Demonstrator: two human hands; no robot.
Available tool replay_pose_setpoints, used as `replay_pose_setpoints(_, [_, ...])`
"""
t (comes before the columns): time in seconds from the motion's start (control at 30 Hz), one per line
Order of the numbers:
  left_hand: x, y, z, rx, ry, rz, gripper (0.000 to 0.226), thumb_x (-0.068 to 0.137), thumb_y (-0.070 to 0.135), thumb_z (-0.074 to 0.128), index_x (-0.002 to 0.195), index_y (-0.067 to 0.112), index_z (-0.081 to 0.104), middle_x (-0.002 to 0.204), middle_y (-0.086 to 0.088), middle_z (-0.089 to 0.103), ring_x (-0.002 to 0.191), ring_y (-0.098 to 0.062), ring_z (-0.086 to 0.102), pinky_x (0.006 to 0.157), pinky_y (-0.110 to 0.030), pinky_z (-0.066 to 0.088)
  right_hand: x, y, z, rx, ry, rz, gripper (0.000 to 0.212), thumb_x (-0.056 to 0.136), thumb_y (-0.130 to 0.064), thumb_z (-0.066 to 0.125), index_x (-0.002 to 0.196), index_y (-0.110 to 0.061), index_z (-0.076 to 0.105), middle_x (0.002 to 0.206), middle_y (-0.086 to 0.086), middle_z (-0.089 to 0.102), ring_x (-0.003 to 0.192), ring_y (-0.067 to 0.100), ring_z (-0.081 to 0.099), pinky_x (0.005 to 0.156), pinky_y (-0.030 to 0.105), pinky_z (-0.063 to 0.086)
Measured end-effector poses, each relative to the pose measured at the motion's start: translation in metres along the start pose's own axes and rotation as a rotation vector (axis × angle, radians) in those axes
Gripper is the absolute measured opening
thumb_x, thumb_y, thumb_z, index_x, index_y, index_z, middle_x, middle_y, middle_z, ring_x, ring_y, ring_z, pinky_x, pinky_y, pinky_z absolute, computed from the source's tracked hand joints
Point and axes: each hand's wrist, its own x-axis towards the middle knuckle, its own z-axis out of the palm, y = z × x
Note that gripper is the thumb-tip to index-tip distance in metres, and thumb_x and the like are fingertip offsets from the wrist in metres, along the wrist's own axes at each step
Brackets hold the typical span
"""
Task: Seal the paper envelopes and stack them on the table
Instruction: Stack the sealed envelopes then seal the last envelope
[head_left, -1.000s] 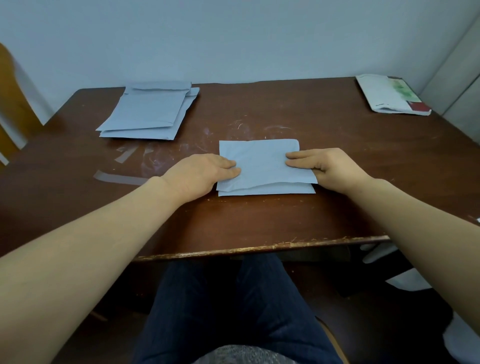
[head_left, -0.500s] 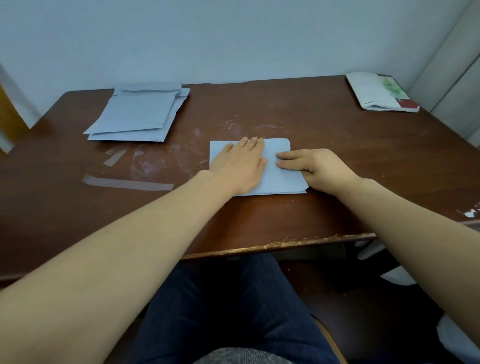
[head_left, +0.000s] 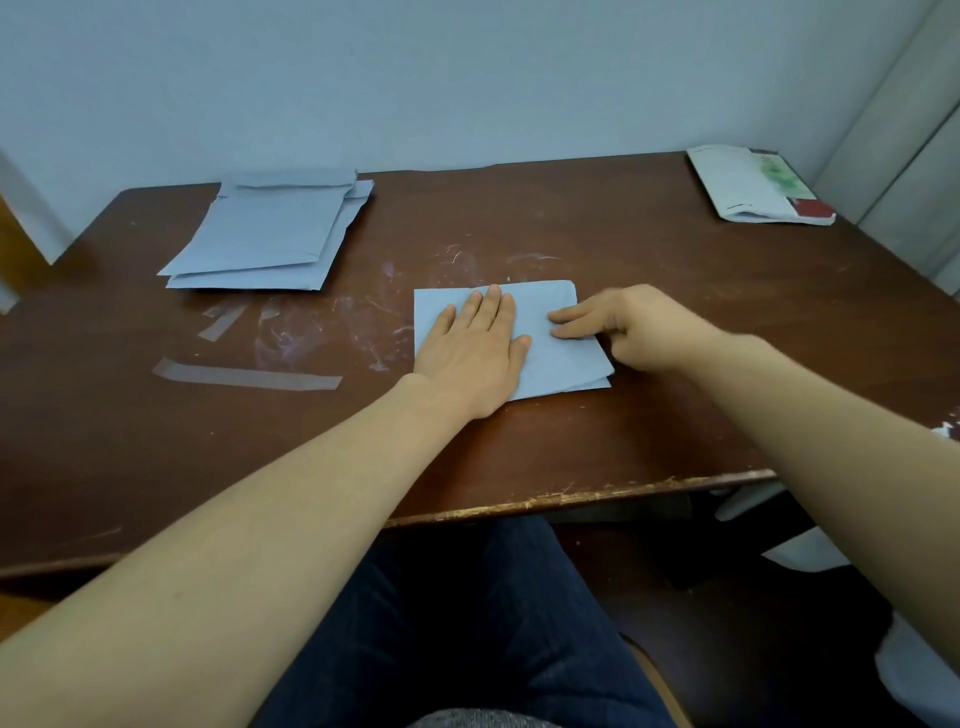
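Pale blue envelope (head_left: 550, 358) — dark brown table (head_left: 649, 270) — white-smudged.

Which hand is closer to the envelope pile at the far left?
Left. The left hand presses flat on the near envelope, right of the pile; the right hand grips that envelope's right edge, farther off.
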Motion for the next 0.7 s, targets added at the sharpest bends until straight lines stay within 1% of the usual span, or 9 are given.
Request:
replay_pose_setpoints(0.03, [0.000,0.000,0.001,0.001,0.002,0.003,0.058,0.101,0.040,0.011,0.150,0.013,-0.001,0.160,-0.004,-0.004,0.147,-0.018,-0.005,0.119,-0.037,-0.001,0.003,-0.005,-0.010,-0.039,-0.013,0.046,0.059,0.079,0.013,0.043,0.120,-0.026,0.064,0.135,-0.005,0.055,0.127,0.021,0.044,0.100,0.022,0.034])
replay_pose_setpoints(0.1, [0.001,0.001,0.003,-0.010,0.004,0.009,0.058,0.101,0.040,0.011,0.150,0.013,0.000,0.160,-0.004,-0.004,0.147,-0.018,-0.005,0.119,-0.037,-0.001,0.011,-0.020,-0.031,-0.110,0.107,0.113,0.054,0.079,0.006,0.045,0.113,-0.030,0.067,0.129,-0.002,0.058,0.123,0.024,0.044,0.102,0.030,0.037])
replay_pose_setpoints(0.13, [0.002,0.001,0.004,-0.016,0.005,0.008,0.058,0.101,0.041,0.012,0.150,0.013,0.000,0.160,-0.004,-0.004,0.147,-0.018,-0.005,0.119,-0.037,-0.001,0.015,-0.031,-0.037,-0.062,0.197,0.120,0.054,0.078,0.005,0.043,0.115,-0.028,0.067,0.130,0.000,0.058,0.125,0.022,0.044,0.103,0.031,0.038])
replay_pose_setpoints(0.2, [0.003,-0.001,0.004,-0.019,0.009,0.002,0.058,0.101,0.041,0.012,0.151,0.013,0.000,0.160,-0.004,-0.004,0.147,-0.019,-0.005,0.119,-0.038,-0.001,0.025,-0.060,-0.038,0.186,0.284,0.115,0.051,0.084,0.000,0.040,0.128,-0.022,0.057,0.139,-0.001,0.052,0.133,0.016,0.040,0.108,0.028,0.034])
replay_pose_setpoints(0.3, [0.002,-0.003,0.007,-0.020,0.026,0.012,0.057,0.100,0.041,0.011,0.151,0.015,0.003,0.160,-0.003,0.001,0.147,-0.019,-0.004,0.120,-0.039,0.000,0.039,-0.087,-0.010,0.535,0.168,0.181,0.048,0.100,-0.030,0.032,0.145,-0.015,0.029,0.154,0.000,0.029,0.142,0.016,0.024,0.112,0.028,0.020])
replay_pose_setpoints(0.37, [0.001,-0.002,0.009,-0.026,0.025,0.028,0.057,0.100,0.041,0.010,0.151,0.017,0.004,0.160,-0.002,0.002,0.147,-0.019,-0.003,0.120,-0.040,0.000,0.044,-0.084,0.010,0.624,0.122,0.241,0.052,0.101,-0.038,0.026,0.145,-0.009,0.027,0.156,0.004,0.023,0.144,0.016,0.016,0.111,0.029,0.017])
replay_pose_setpoints(0.47, [0.003,-0.002,0.010,-0.073,0.046,0.032,0.056,0.100,0.039,0.012,0.151,0.017,0.001,0.160,-0.002,0.001,0.147,-0.020,-0.002,0.120,-0.039,0.001,0.045,-0.066,0.028,0.531,0.157,0.267,0.053,0.102,-0.039,0.022,0.147,-0.011,0.022,0.159,0.003,0.013,0.147,0.016,0.002,0.116,0.031,0.007])
replay_pose_setpoints(0.6, [0.003,-0.007,0.008,-0.177,0.043,-0.061,0.055,0.102,0.033,0.015,0.150,0.011,0.002,0.160,-0.006,-0.001,0.147,-0.018,-0.002,0.118,-0.034,0.000,0.046,-0.050,0.045,0.315,0.124,0.269,0.052,0.102,-0.036,0.018,0.148,-0.012,0.018,0.159,0.004,0.011,0.147,0.016,0.003,0.119,0.033,0.004])
replay_pose_setpoints(0.7, [0.003,-0.009,0.007,-0.158,0.034,-0.113,0.055,0.102,0.033,0.014,0.150,0.009,0.001,0.160,-0.007,-0.004,0.147,-0.018,-0.004,0.118,-0.033,-0.001,0.046,-0.047,0.051,0.178,0.114,0.254,0.052,0.102,-0.036,0.016,0.149,-0.016,0.014,0.159,0.005,0.007,0.147,0.017,0.002,0.119,0.035,0.002])
